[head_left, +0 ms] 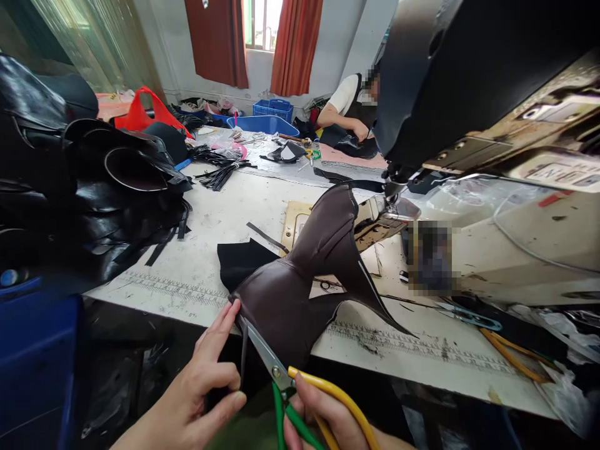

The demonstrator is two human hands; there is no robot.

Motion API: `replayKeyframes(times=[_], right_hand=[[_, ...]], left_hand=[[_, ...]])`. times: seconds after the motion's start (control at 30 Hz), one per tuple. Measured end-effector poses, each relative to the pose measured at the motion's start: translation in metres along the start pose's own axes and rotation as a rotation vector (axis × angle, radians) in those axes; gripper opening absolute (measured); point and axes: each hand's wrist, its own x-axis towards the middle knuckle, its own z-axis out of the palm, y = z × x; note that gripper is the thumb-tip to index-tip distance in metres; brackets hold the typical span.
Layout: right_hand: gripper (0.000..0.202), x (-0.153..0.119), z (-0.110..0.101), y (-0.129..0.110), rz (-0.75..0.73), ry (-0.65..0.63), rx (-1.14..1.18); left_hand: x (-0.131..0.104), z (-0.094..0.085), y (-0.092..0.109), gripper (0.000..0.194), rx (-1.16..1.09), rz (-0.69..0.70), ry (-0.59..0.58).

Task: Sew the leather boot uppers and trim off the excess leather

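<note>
A dark brown leather-like sewn piece (276, 294) lies across the table's front edge, its far part beside the sewing machine's needle area. My left hand (206, 375) holds its near left edge with two outstretched fingers together at the corner; the thumb stands apart. Scissors (267, 356) with one yellow and one green handle are in my right hand (332, 412). Their blades point up and left along the piece's near edge, with the tips close to my left fingertips. A thin dark strip (244, 353) hangs down beside the blades.
The sewing machine (450, 112) overhangs the right. Black glossy pieces (112, 187) are heaped at left, above a blue bin (37, 369). Another pair of scissors (473, 317) lies at right. Across the table, a co-worker (344, 106) handles black material. Black strips (220, 175) lie midway.
</note>
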Motion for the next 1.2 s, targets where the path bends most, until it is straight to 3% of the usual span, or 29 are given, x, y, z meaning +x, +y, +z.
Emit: replayKeyframes(times=[0.13, 0.27, 0.47, 0.67, 0.73, 0.8, 0.9, 1.03, 1.1, 1.2], right_hand=[[0.08, -0.002, 0.008, -0.026, 0.082, -0.005, -0.049], [0.075, 0.001, 0.01, -0.034, 0.131, -0.054, 0.005], [0.074, 0.01, 0.013, -0.04, 0.094, -0.084, 0.01], [0.077, 0.025, 0.019, -0.045, 0.128, -0.114, -0.066], [0.076, 0.026, 0.02, -0.042, 0.099, -0.105, -0.108], [0.077, 0.023, 0.02, -0.041, 0.058, -0.063, -0.17], [0.076, 0.018, 0.018, -0.041, 0.041, -0.015, -0.267], [0.083, 0.027, 0.003, -0.029, -0.003, -0.104, -0.237], [0.09, 0.038, -0.007, -0.016, -0.039, -0.187, -0.189], [0.095, 0.051, -0.014, -0.001, -0.077, -0.197, -0.142]], left_hand=[[0.0, -0.003, 0.002, 0.021, 0.036, 0.023, -0.006], [-0.004, -0.003, 0.002, 0.02, 0.043, 0.034, -0.007], [-0.011, 0.006, 0.012, 0.021, -0.028, 0.012, 0.205], [-0.016, 0.009, 0.013, 0.023, -0.177, 0.016, 0.286], [-0.016, 0.007, 0.004, 0.025, -0.259, -0.115, 0.384], [-0.013, 0.002, -0.007, 0.021, -0.381, -0.385, 0.482], [-0.002, -0.005, -0.018, 0.035, -0.551, -0.691, 0.458], [0.011, -0.008, -0.016, 0.05, -0.746, -0.696, 0.345], [0.013, -0.004, -0.012, 0.055, -0.847, -0.724, 0.327], [0.011, 0.004, -0.008, 0.059, -0.961, -0.767, 0.325]])
